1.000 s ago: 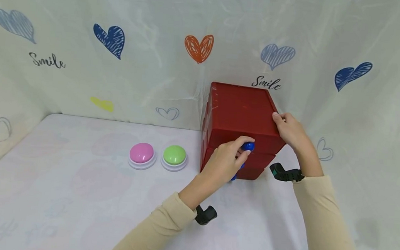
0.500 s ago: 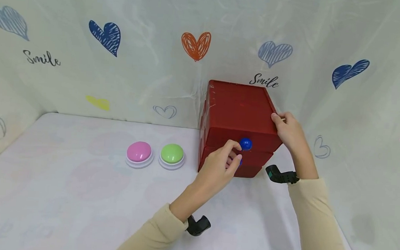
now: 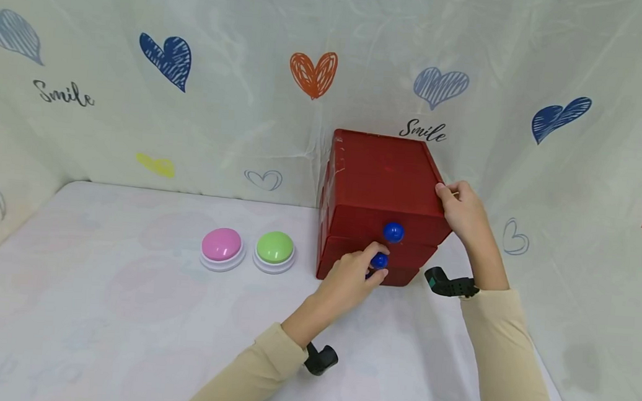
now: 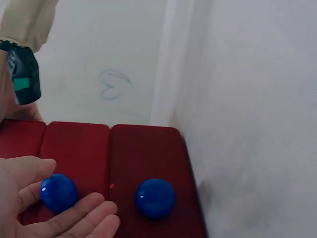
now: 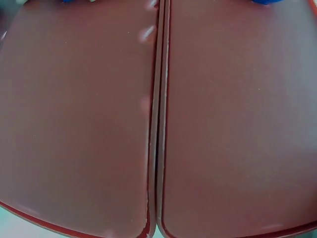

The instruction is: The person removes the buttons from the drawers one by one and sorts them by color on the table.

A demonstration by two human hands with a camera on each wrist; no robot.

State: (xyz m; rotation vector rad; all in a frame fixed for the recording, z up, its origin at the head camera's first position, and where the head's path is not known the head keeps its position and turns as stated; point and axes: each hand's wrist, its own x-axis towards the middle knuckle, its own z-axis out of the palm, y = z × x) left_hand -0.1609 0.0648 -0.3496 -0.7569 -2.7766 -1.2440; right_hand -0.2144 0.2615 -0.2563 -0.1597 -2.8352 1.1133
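left wrist: middle blue knob [image 4: 58, 193] between left fingers [image 4: 81, 209].

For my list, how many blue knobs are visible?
3, on the red box: top knob; middle knob, at the left hand; bottom knob, mostly hidden in the head view.

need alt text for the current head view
A person's left hand curls around the middle blue knob of a red drawer unit, while the right hand holds the unit's upper right edge. A pink push button and a green push button sit left of it.
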